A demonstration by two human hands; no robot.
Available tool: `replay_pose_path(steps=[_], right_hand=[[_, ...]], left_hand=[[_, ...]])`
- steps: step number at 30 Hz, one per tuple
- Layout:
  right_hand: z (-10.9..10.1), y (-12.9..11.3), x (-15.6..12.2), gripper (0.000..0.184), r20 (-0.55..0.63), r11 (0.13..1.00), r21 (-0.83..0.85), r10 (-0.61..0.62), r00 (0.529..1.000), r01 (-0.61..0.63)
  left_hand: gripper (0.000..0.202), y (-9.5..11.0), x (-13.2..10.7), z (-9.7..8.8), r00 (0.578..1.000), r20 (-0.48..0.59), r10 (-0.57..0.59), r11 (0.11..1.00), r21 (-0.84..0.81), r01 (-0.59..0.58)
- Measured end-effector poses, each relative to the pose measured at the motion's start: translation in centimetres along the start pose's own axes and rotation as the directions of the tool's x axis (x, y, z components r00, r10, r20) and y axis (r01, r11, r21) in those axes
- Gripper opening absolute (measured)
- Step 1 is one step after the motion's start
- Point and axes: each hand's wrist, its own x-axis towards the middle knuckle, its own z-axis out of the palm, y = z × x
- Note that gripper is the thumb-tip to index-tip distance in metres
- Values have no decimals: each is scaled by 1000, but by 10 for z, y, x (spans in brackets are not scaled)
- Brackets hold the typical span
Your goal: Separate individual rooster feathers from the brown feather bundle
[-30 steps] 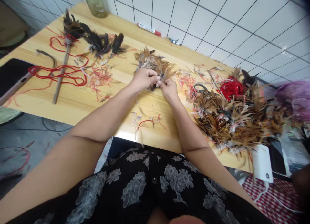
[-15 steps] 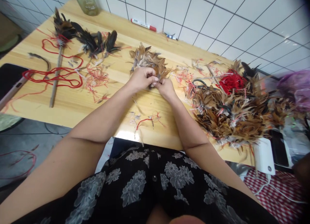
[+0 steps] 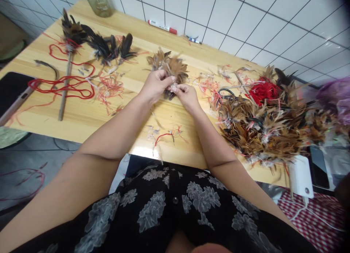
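Note:
My left hand and my right hand meet over the middle of a wooden table. Both have their fingers pinched on a small bunch of brown feathers, which fans out away from me just beyond the fingertips. The left hand grips the bunch from the left, the right hand pinches its near end. A big heap of brown feathers lies to the right of my right arm, with a ball of red thread on its far side.
Black feathers and a stick wound with red cord lie at the left. Thread scraps litter the near edge. A marker and a bottle stand by the tiled wall. A white charger sits at right.
Both hands have lifted the feather bunch slightly and turned it, with the fingers shifted on its base. The view has drifted a little.

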Motion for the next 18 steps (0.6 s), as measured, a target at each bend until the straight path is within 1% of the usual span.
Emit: replay_pose_path(steps=[2,3,7,9,11,15,18], right_hand=[[0,-2,-1,40,18,995,94,24,1000,-25],[1,-4,-2,43,23,992,119,31,999,-34],[-1,-8,-4,48,0,991,125,48,999,-48],[-1,-9,-4,49,-16,992,114,48,999,-46],[-2,-9,-4,50,-29,993,114,43,999,-39],[-2,-10,-5,54,-48,994,106,32,998,-27],[-2,-10,-5,48,-71,997,74,27,997,-22]], left_hand=[[42,1,1,1,998,-53,-43,994,-106,37],[43,4,2,2,996,-60,-69,987,-149,60],[46,16,-1,6,981,-82,-178,941,-305,145],[49,20,-1,6,974,-75,-216,919,-352,177],[49,19,-1,5,975,-61,-215,920,-348,181],[44,13,1,2,986,-33,-163,952,-267,149],[42,10,0,2,987,-13,-162,953,-262,153]])
